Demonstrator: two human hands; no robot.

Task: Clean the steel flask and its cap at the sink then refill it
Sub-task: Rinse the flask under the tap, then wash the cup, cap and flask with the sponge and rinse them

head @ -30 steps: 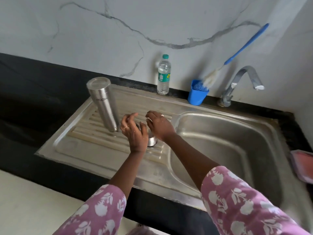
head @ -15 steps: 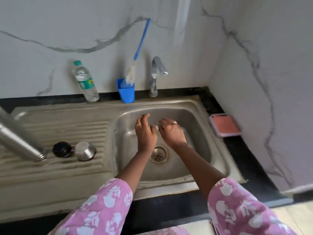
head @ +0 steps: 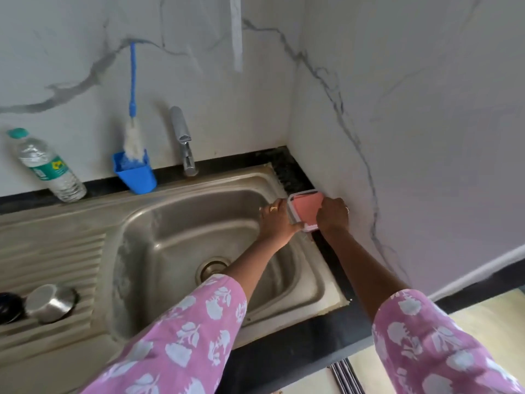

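My right hand [head: 332,213] grips the pink box [head: 306,207] right of the sink [head: 170,223], left hand [head: 277,223] touching it, hold unclear; the steel cap [head: 51,302] lies far left, likely light and slick; I'd pinch its rim.

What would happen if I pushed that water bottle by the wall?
The water bottle looks tall and narrow, so a push near its top would probably tip it. It seems nearly full, so likely heavy for its size.

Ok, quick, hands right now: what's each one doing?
Left hand: against the left side of the pink box; grip cannot be told.
Right hand: closed, fingers curled over the pink box at its right edge.
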